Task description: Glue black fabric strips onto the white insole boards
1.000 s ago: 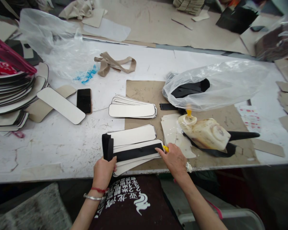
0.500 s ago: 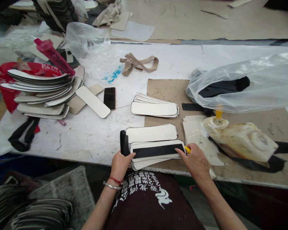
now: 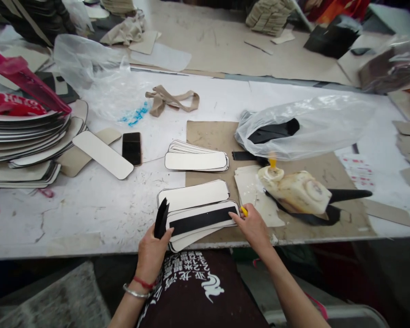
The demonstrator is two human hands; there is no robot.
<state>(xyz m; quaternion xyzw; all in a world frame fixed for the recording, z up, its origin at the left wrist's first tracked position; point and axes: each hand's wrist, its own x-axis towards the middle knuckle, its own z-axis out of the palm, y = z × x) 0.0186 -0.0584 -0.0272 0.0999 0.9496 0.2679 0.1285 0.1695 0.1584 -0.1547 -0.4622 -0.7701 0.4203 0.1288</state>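
Two hands flank the black strip [image 3: 203,220]: at its right end the right hand [image 3: 255,228] rests a thumb, fingers curled around a yellow object [image 3: 244,211]; at its left end the left hand [image 3: 152,253] pinches a strip bundle [image 3: 161,218], tilted since half a second ago. The strip lies flat on a white panel [image 3: 205,210], apparently positioned.

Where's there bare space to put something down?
One patch is the white tabletop nearer you than the phone, left of the stacked white panels, though specked. A smaller one lies between the beige strap and the plastic bag at right. It's crowded around the stained bottle and the tall pile at left.
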